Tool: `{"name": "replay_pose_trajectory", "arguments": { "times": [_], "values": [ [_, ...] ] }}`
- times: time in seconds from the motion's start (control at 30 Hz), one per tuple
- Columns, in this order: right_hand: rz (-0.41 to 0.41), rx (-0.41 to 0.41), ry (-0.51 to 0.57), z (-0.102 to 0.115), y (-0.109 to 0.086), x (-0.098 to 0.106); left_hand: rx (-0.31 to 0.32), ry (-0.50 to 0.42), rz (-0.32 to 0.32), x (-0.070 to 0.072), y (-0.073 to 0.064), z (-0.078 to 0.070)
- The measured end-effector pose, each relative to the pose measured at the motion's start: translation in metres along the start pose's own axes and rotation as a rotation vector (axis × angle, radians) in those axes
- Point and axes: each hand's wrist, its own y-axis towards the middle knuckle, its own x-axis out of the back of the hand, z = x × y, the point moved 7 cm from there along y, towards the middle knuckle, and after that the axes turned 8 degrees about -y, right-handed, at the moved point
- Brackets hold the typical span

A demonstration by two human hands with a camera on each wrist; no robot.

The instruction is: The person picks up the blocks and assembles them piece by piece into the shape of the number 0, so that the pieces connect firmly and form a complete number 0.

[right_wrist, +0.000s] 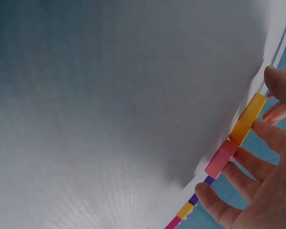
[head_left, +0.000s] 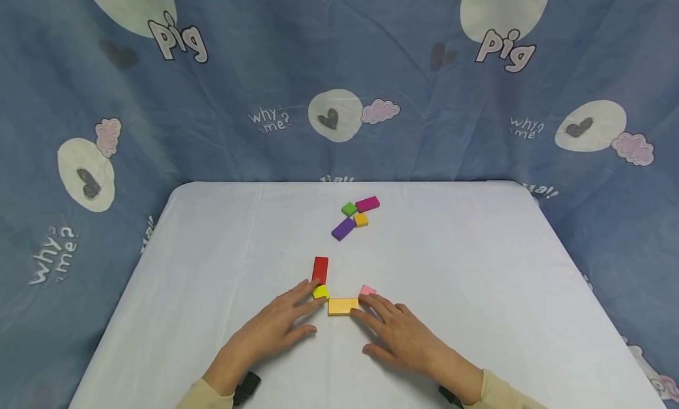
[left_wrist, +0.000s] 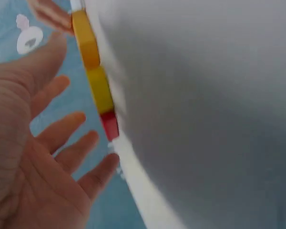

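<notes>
An orange-yellow rectangular block [head_left: 342,306] lies crosswise on the white table between the two hands. At its left corner sits a small yellow block [head_left: 320,292], and a red rectangular block [head_left: 320,269] extends away behind that. My left hand [head_left: 276,326] has its fingers spread, the fingertips at the red and yellow blocks. A pink block [head_left: 367,290] stands by the orange-yellow block's right corner, partly hidden by the fingers of my right hand [head_left: 400,338]. Those extended fingers reach the pink and orange-yellow blocks in the right wrist view. Neither hand grips anything.
Farther back on the white table [head_left: 467,250] is a group of blocks: green [head_left: 349,209], magenta [head_left: 368,204], small orange [head_left: 361,220] and purple [head_left: 343,228]. A blue printed cloth [head_left: 223,144] hangs behind and beside the table.
</notes>
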Motion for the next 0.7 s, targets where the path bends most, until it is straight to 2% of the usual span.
{"name": "replay_pose_trajectory", "arguments": {
  "times": [0.2,0.33,0.57,0.7],
  "values": [
    [0.007,-0.006,-0.008,-0.001,0.001,0.000,-0.007,0.072,-0.010,-0.006,-0.001,-0.007],
    [0.015,-0.012,-0.003,-0.001,0.001,0.000,-0.006,0.097,0.020,-0.008,0.001,-0.010],
    [0.029,-0.020,0.002,-0.001,0.002,-0.001,-0.042,0.118,0.089,-0.014,0.002,-0.012],
    [0.022,-0.018,-0.004,-0.001,0.002,0.000,-0.030,0.135,0.128,-0.017,0.001,-0.011]
  ]
}}
